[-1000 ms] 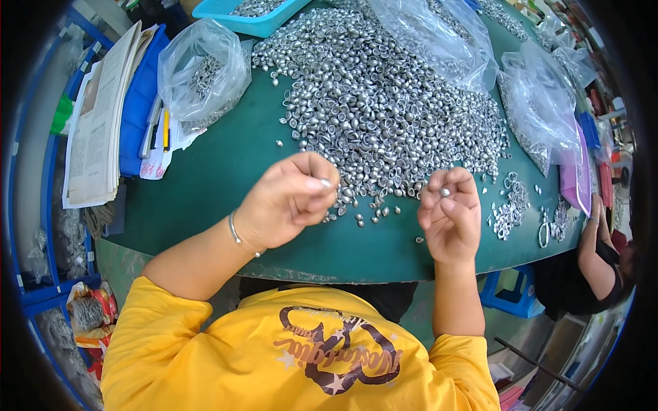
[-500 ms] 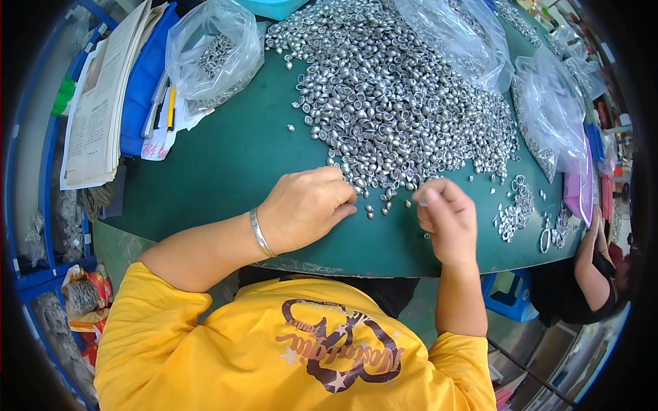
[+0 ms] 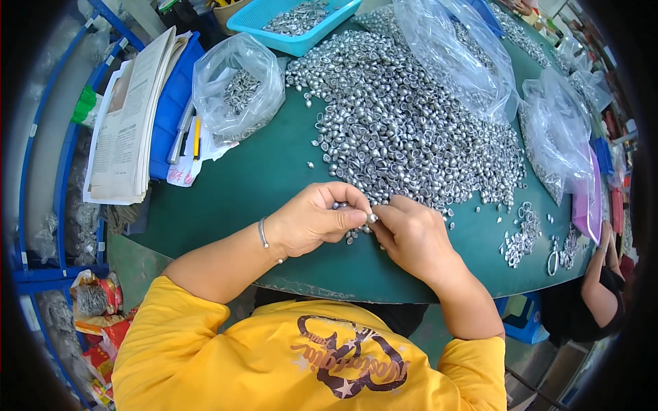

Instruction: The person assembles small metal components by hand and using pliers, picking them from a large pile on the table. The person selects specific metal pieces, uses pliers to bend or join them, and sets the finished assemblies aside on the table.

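A big heap of small silver metal pieces (image 3: 397,130), dome-shaped and hollow, spreads over the green table in front of me. At its near edge my two hands meet. My left hand (image 3: 312,218) pinches a small silver dome piece (image 3: 372,218) between thumb and forefinger. More pieces show under its curled fingers. My right hand (image 3: 417,236) is closed, its fingertips touching or nearly touching that same piece. Whether the right fingers hold anything of their own is hidden.
A clear bag of metal parts (image 3: 236,92) stands at the left, beside a blue bin (image 3: 179,103) with papers. Behind is a turquoise basket (image 3: 301,44). Small metal rings (image 3: 522,236) lie at the right, near another clear bag (image 3: 556,130). Another person's arm (image 3: 600,288) shows far right.
My hands, apart before, have come together, the right one moving left. A dome piece now shows in my left fingertips. The view has shifted, bringing more of the turquoise basket in.
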Action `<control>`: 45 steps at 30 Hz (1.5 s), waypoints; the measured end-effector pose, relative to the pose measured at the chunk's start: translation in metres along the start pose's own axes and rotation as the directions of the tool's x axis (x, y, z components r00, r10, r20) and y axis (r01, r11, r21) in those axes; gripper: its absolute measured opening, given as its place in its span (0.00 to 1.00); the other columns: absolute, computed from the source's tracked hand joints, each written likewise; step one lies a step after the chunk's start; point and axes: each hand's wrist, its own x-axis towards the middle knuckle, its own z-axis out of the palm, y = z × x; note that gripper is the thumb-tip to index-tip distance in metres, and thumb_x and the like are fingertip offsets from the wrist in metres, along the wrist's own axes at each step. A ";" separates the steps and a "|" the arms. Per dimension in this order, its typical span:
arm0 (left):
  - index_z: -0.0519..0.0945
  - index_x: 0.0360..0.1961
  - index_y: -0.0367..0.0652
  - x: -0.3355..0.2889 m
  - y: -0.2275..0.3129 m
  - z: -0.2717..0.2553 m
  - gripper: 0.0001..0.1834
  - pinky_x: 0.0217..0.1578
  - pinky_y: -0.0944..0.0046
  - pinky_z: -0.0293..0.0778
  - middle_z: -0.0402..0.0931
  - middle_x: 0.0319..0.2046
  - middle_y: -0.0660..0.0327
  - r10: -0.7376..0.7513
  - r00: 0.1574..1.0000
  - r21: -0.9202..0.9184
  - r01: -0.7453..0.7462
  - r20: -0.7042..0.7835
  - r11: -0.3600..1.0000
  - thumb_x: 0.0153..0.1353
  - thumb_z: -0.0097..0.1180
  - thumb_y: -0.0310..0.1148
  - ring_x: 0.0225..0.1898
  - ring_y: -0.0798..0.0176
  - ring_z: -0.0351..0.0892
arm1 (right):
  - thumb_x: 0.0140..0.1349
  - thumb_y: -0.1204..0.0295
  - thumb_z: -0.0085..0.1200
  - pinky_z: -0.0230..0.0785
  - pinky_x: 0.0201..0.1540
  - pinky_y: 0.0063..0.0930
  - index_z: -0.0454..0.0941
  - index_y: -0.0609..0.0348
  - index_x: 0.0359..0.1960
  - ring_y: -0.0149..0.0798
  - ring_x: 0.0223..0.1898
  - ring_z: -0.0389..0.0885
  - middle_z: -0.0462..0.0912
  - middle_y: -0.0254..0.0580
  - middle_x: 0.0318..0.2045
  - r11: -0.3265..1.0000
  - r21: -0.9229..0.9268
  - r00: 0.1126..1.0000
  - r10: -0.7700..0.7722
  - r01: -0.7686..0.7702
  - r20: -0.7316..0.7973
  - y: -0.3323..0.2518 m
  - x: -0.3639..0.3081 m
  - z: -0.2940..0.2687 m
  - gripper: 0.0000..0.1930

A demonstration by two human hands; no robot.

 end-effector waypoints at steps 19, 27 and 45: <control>0.73 0.32 0.35 0.003 0.015 -0.016 0.09 0.14 0.77 0.60 0.65 0.28 0.59 0.195 0.975 -0.393 -0.223 -0.110 0.892 0.54 0.43 0.27 0.22 0.72 0.63 | 0.50 0.82 0.52 0.64 0.22 0.27 0.75 0.60 0.28 0.38 0.19 0.71 0.70 0.40 0.20 0.932 0.340 0.954 0.206 -0.124 -0.216 0.019 0.004 -0.004 0.04; 0.78 0.28 0.37 0.005 0.017 -0.009 0.05 0.17 0.75 0.58 0.64 0.16 0.69 0.554 0.800 0.792 -0.178 -0.229 0.584 0.50 0.59 0.26 0.19 0.77 0.62 | 0.48 0.72 0.57 0.68 0.23 0.33 0.75 0.56 0.27 0.42 0.23 0.75 0.70 0.39 0.20 0.998 -0.065 0.986 0.007 -0.018 -0.168 0.002 0.018 0.017 0.06; 0.76 0.26 0.39 0.004 0.010 -0.015 0.07 0.22 0.65 0.65 0.65 0.18 0.62 0.555 0.832 0.989 -0.059 -0.028 0.137 0.45 0.61 0.26 0.20 0.65 0.66 | 0.52 0.75 0.51 0.67 0.27 0.34 0.67 0.61 0.24 0.42 0.24 0.73 0.70 0.41 0.21 0.999 0.019 0.991 0.035 -0.033 -0.130 0.004 0.020 0.016 0.06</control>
